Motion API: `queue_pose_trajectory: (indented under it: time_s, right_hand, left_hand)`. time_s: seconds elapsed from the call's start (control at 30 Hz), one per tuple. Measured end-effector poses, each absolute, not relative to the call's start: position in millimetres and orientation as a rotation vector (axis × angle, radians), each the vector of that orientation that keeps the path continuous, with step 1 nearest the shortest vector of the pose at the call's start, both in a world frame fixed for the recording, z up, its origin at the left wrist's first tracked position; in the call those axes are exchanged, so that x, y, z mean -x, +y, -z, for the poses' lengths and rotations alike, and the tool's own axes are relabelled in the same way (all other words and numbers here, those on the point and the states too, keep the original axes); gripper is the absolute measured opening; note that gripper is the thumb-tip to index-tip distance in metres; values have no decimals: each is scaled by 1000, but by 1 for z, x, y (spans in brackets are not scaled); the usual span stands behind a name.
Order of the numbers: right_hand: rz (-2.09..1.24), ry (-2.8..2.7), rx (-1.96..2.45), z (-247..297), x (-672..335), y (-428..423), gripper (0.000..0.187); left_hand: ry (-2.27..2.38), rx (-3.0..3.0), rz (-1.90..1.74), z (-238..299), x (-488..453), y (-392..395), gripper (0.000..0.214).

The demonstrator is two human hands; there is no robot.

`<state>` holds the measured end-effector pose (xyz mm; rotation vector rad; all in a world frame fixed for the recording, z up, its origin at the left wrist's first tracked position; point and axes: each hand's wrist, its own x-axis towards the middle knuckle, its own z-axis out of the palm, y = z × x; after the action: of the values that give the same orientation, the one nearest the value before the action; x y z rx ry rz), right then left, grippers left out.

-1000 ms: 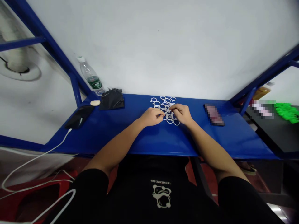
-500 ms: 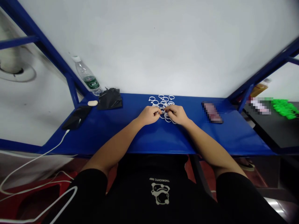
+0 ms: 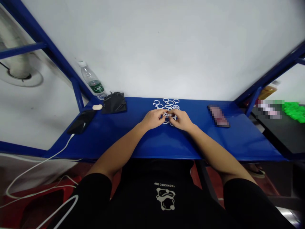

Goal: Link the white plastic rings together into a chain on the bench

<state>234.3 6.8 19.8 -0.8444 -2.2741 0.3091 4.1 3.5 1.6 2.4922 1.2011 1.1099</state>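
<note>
Several white plastic rings (image 3: 168,106), each with a small knob on its rim, lie in a loose group on the blue table (image 3: 164,143). At the near side of the group, my left hand (image 3: 153,119) pinches one side of a white ring (image 3: 167,114). My right hand (image 3: 183,120) grips the other side with thumb and forefinger. The fingertips almost meet and partly cover that ring, so its full shape is hidden. More rings show below and between the hands, partly hidden by the fingers.
To the left are a black phone (image 3: 81,121) with a white cable (image 3: 59,148), a pale oval case (image 3: 97,107), a black plastic bag (image 3: 114,102) and a water bottle (image 3: 94,82). A blurred phone-like object (image 3: 218,116) lies right. Blue frame bars and a white wall (image 3: 162,57) enclose the table.
Both hands have turned slightly and their fingertips have come closer together. The white ring between them shows more clearly now. The whole view has shifted a little.
</note>
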Motion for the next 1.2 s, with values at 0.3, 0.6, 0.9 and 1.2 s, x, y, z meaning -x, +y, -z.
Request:
queue_pose_trajectory:
  time_s: [0.3, 0.6, 0.9, 1.2]
  right_hand:
    - [-187, -2239, 970, -16, -253, 29, 32]
    - [-277, -2600, 731, -11, -236, 27, 35]
    - [-208, -2603, 869, -9, -244, 35, 44]
    - [-85, -2602, 799, -5, -243, 40, 44]
  left_hand:
    - [2034, -2210, -470, -38, 56, 25, 15]
    - [2159, -1927, -186, -59, 80, 19, 52]
    - [1481, -2530, -443, -32, 23, 2, 27]
    - [1346, -2587, -268, -16, 5, 1, 24]
